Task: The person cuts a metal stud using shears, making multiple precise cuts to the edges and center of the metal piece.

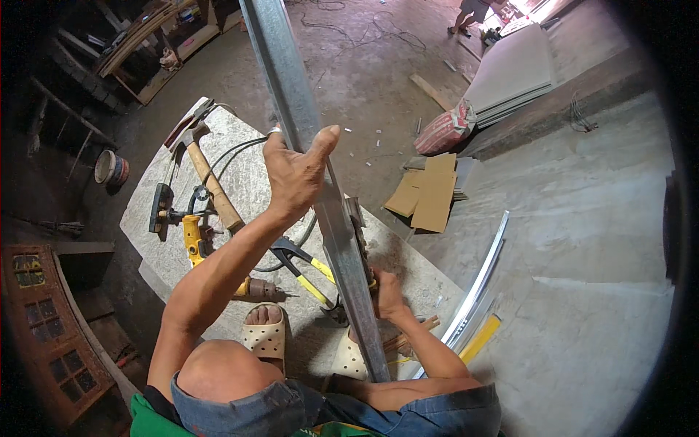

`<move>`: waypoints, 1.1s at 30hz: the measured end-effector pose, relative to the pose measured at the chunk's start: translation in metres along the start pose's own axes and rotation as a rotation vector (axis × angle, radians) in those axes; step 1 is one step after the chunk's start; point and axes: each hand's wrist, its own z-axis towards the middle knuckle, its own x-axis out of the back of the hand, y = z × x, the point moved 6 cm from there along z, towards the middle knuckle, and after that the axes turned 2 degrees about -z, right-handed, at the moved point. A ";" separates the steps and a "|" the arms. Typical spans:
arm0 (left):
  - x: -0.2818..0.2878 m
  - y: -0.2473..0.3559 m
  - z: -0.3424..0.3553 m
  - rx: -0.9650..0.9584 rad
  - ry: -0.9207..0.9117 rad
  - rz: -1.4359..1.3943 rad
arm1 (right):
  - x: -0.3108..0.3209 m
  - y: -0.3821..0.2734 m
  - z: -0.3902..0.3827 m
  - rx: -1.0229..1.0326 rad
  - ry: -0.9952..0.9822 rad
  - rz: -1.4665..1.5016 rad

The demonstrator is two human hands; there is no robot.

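A long grey metal channel (338,226) stands tilted before me, running from between my knees up past the top edge. My left hand (297,175) grips it near mid-length, fingers around its far side and thumb up. Lower down, my right hand (389,295) is closed beside the channel's right edge. A dark tool-like piece with a yellow bit shows by it, mostly hidden behind the channel. Yellow-and-black-handled cutters (309,280) lie left of the channel. Beyond them are a wooden-handled hammer (211,186) and a yellow power drill (193,239).
These tools lie on a pale, rough slab (247,138). To the right are shiny metal strips (473,291), a yellow bar (480,339) and cardboard pieces (435,197). Farther off stand a red-and-white sack (445,131), stacked boards (513,69) and a person (475,11). A bucket (111,167) sits left.
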 end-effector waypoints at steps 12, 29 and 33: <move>-0.001 0.004 -0.003 -0.071 0.011 0.017 | 0.002 -0.017 -0.001 0.204 0.051 0.073; -0.002 0.006 -0.005 -0.094 0.032 -0.097 | 0.001 -0.026 0.014 0.052 -0.068 0.165; -0.006 0.005 -0.003 -0.114 0.016 -0.110 | -0.003 -0.012 0.009 0.031 0.052 0.211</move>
